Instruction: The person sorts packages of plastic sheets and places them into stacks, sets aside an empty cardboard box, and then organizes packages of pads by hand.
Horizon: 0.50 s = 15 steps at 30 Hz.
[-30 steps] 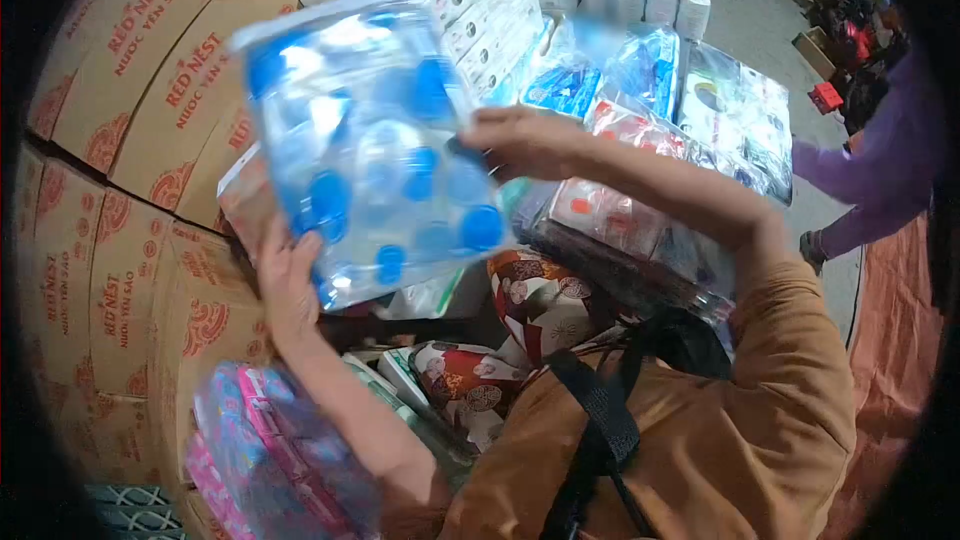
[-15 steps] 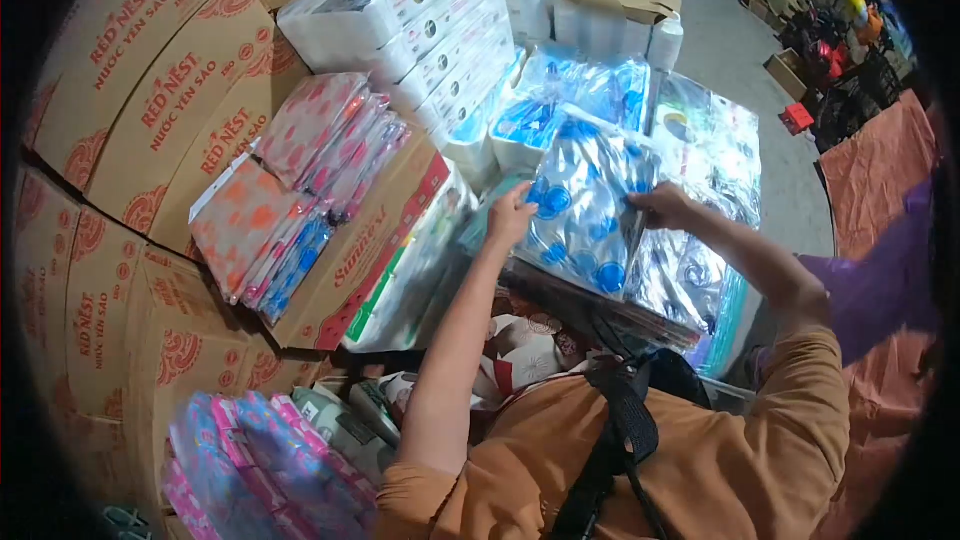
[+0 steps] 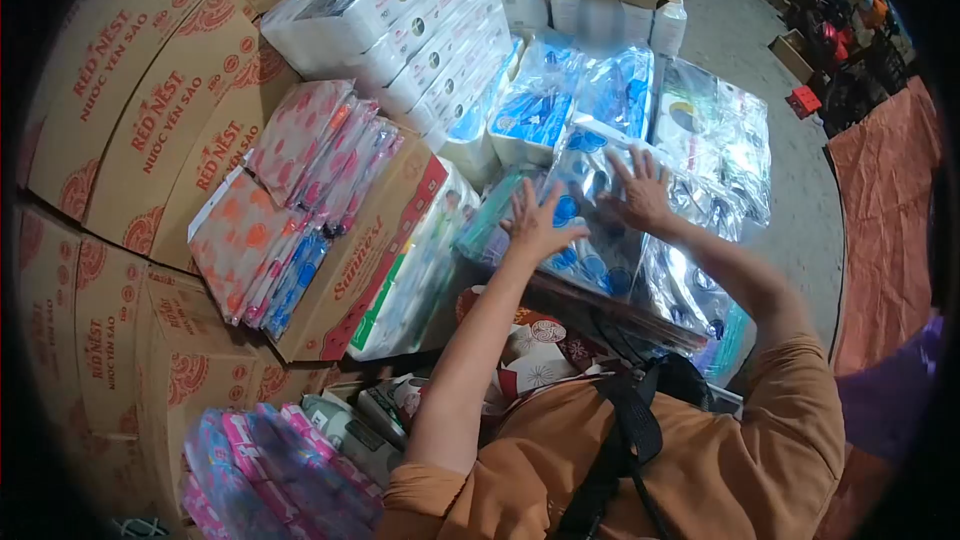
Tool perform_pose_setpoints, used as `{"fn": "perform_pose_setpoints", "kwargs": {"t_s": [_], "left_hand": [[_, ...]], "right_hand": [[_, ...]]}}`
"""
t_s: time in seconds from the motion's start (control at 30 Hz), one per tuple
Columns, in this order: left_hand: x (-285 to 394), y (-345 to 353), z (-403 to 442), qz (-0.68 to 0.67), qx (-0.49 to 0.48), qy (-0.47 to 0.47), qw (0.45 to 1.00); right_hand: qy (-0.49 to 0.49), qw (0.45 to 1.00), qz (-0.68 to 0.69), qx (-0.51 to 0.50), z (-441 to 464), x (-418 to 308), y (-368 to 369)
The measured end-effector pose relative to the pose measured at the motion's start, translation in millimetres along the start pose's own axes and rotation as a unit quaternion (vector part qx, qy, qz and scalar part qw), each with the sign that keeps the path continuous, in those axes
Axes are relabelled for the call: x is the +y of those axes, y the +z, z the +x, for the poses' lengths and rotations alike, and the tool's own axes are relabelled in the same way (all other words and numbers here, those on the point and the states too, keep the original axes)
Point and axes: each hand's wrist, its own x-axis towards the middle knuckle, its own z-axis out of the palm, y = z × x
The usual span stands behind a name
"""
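Observation:
A clear plastic package with blue dots [image 3: 612,265] lies flat on the stack in front of me. My left hand [image 3: 541,228] is spread at its left edge, fingers apart and holding nothing. Over its upper right part is my right hand [image 3: 638,192], also spread, with nothing in it. Shiny clear packages [image 3: 685,280] lie just right of it, and a teal and purple package [image 3: 500,220] shows at its left. Beyond it are blue-and-white wrapped packs [image 3: 540,95].
Red Nest cartons [image 3: 150,130] are stacked at the left. A Sunnest box [image 3: 360,260] holds dotted packages [image 3: 240,235]. White wrapped packs [image 3: 420,30] rise behind. Pink and blue packs [image 3: 265,470] sit at lower left. Part of a person in purple [image 3: 895,390] shows at right.
The blue-dotted package went from being held up at the left to lying on the stack at the right. Both hands have let go of it and spread their fingers. The person in purple moved lower.

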Motion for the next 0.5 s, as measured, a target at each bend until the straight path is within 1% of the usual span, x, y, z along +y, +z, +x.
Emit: {"fn": "perform_pose_setpoints", "kwargs": {"t_s": [0.03,0.07,0.13,0.17,0.27,0.3,0.4,0.5], "left_hand": [[1,6,2,0.009,-0.042,0.008,0.999],[2,11,2,0.011,-0.043,0.007,0.999],[-2,25,-3,0.065,-0.121,-0.004,0.990],[-8,33,-3,0.038,-0.128,-0.009,0.991],[-14,37,-5,0.029,-0.128,-0.007,0.991],[-13,39,-7,0.026,-0.135,-0.010,0.990],[-10,39,-5,0.031,-0.138,-0.019,0.990],[-12,40,-5,0.026,-0.128,-0.026,0.991]], "right_hand": [[0.000,1.000,0.002,0.001,3,-2,5],[-0.015,1.000,-0.009,-0.017,6,-4,16],[-0.040,0.998,-0.031,-0.045,9,-5,38],[-0.041,0.998,-0.030,-0.048,8,-2,47],[-0.043,0.998,-0.027,-0.030,3,-2,59],[-0.041,0.998,-0.026,-0.038,1,-2,61],[-0.046,0.998,-0.033,-0.008,1,-1,65],[-0.051,0.998,-0.033,-0.013,0,-1,67]]}}
